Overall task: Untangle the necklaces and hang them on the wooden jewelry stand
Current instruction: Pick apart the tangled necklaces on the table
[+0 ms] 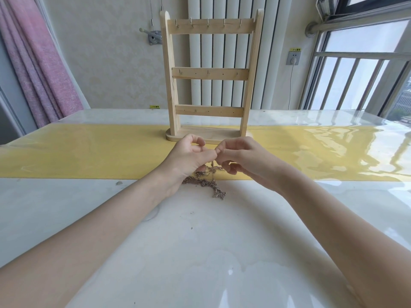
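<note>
Pinching one thin chain strand, left hand and right hand meet fingertip to fingertip above the tangled necklaces, a knotted metallic clump trailing near-right on the glossy table. Upright wooden jewelry stand, hooks bare, just beyond.

Two bare forearms, left hand, right hand, seemingly no rings or sleeves
</note>
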Demonstrator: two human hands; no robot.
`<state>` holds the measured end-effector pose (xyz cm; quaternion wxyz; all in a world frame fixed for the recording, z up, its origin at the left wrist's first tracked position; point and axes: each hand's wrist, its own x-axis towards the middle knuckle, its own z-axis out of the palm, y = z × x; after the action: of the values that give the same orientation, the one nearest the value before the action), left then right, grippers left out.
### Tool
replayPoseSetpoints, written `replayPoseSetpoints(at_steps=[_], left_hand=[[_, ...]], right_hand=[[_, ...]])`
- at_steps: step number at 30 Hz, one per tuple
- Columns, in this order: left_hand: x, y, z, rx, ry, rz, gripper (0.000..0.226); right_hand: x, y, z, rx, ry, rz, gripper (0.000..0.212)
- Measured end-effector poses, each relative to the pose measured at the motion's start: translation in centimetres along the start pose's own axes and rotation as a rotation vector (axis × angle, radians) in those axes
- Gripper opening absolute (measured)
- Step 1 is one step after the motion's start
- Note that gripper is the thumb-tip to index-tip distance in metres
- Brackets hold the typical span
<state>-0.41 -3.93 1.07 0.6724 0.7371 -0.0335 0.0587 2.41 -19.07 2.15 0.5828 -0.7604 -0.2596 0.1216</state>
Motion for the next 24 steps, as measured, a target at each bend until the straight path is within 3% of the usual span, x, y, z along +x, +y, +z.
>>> replayPoseSetpoints(at_steps=[4,10,18,24], left_hand=[[0.1,-0.1,-0.3,-0.039,0.029,0.027,0.033],[0.5,0.0,-0.6,-0.242,-0.002,-0.058,0.029],[0.0,0.1,-0.4,0.070,0.045,0.028,0.034],[-0.2,0.3,-0.2,0.132,0.037,0.015,0.036]], right_hand=[[0.1,0.3,0.0,0.093,0.046,0.042,0.021],[0.2,0.2,0.3,0.196,0.098,-0.075,0.016],[0.3,0.0,1.0,-0.001,0.134,-0.178,0.026],[0.2,-0.1,1.3,-0.132,0.116,-0.214,0.032]])
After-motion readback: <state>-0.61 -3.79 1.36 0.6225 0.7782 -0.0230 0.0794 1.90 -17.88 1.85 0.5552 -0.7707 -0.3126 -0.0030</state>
